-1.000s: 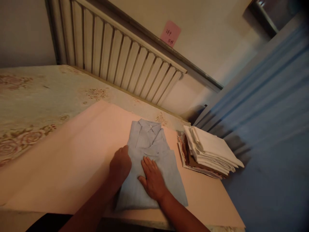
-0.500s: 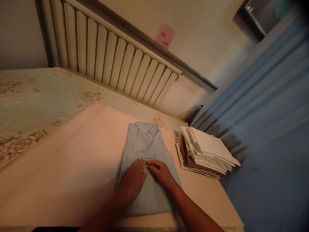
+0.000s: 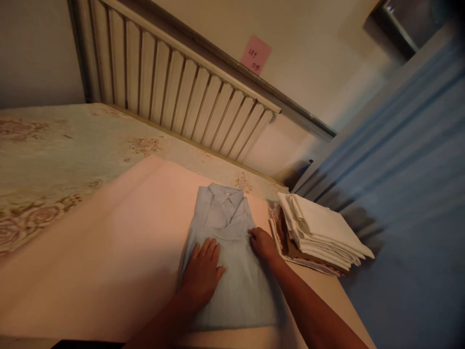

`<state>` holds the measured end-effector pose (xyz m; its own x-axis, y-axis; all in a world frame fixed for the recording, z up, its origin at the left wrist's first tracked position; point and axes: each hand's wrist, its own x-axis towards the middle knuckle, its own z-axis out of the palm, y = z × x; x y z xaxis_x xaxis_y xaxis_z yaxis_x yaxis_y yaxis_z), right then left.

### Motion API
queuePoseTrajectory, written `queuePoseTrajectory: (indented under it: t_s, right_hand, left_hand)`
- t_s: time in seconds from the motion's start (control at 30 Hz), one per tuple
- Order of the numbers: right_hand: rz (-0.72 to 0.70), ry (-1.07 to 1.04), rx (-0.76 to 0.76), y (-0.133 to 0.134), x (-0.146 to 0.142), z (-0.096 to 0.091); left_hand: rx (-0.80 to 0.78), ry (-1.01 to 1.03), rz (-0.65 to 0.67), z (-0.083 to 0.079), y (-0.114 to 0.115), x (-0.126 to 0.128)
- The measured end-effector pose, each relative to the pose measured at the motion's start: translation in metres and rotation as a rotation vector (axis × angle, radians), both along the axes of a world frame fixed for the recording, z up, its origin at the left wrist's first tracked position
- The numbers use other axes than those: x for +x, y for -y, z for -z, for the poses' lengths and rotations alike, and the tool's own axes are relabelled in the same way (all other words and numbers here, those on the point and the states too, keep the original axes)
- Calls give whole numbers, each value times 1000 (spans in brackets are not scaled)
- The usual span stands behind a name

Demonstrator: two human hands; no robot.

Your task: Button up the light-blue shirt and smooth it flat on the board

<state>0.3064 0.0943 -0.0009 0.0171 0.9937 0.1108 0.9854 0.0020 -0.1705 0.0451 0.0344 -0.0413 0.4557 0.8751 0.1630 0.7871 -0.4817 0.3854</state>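
Observation:
A light blue collared shirt (image 3: 240,281) lies folded on a pale pink board or sheet (image 3: 127,228), its collar pointing away from me. My left hand (image 3: 201,271) rests flat on the left part of the shirt, fingers spread and pointing forward. At the shirt's right edge, below the collar, my right hand (image 3: 263,244) has its fingers curled together on the fabric. The fingertips of that hand are partly hidden, but they appear to pinch the edge.
To the right stands a stack of folded cloths (image 3: 323,230), white on top with brown below. A blue curtain (image 3: 407,194) hangs beside it. Floral cloth (image 3: 72,145) covers the surface under the pink layer. A radiator (image 3: 181,92) lines the wall behind.
My right hand has moved from the shirt's middle, beside my left hand, out to its right edge. My left hand stays on the fabric, its fingers more spread. The view has shifted slightly.

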Motion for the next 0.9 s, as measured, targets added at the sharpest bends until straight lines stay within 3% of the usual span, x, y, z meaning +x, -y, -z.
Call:
queuePoseTrajectory:
  t_s: [0.17, 0.33, 0.47, 0.67, 0.9]
  right_hand:
    - [142, 36, 94, -3, -2, 6]
    - [163, -19, 154, -7, -8, 10]
    - [54, -141, 176, -16, -19, 1]
    - [-133, -343, 92, -30, -49, -5]
    - [-216, -352, 24, -35, -70, -5]
  left_hand:
    - [-7, 4, -42, 0, 0, 0]
    - [-10, -6, -62, -2, 0, 1]
    - [-13, -11, -66, -3, 0, 0]
    - [-13, -17, -63, -4, 0, -1]
    - [-15, -3, -64, -6, 1, -2]
